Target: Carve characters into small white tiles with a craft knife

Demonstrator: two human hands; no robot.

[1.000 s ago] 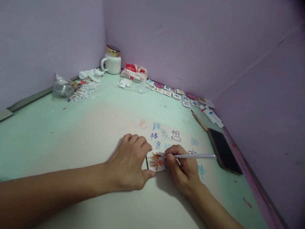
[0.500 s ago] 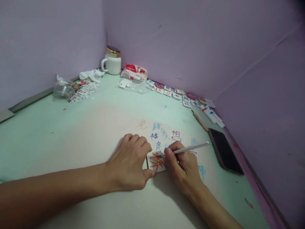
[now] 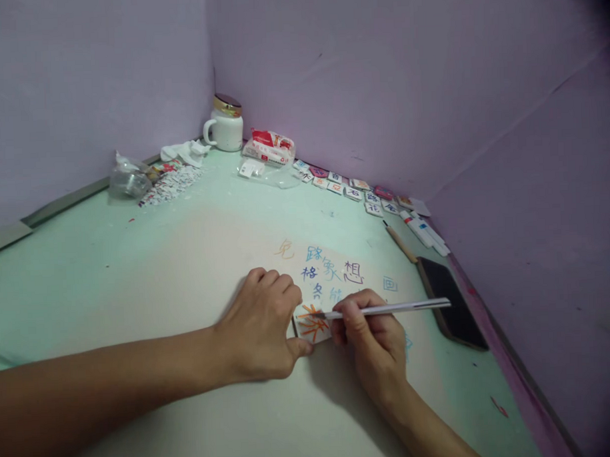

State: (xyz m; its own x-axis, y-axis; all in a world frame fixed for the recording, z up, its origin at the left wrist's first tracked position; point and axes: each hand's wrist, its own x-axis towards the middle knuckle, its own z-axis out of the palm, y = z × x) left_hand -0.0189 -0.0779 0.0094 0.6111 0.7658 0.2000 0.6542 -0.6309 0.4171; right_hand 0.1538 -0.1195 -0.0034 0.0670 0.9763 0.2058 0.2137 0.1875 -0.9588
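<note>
A small white square block [image 3: 323,334] with an orange written character lies on the tabletop in front of me. My left hand [image 3: 268,326] grips its left side, with the thumb at the near edge and the curled fingers at the far edge. Between thumb and fingers, my right hand [image 3: 371,326] holds a slim silver craft knife [image 3: 408,307], pen-shaped, its dark tip over the orange strokes. Whether the tip touches the surface I cannot tell. My right fingers cover part of the block's right side.
Coloured characters [image 3: 354,271] are written on the table beyond my hands. A phone [image 3: 452,303] and a wooden-handled tool [image 3: 400,242] lie right. Lettered square blocks [image 3: 354,193] line the wall. Farther back are a white mug [image 3: 228,131], a red-white packet [image 3: 269,148] and a shavings pile [image 3: 171,185].
The craft knife has swung to a flatter, more level angle, and its tip has moved slightly left over the orange character. My right hand has shifted a little right; my left hand stays put.
</note>
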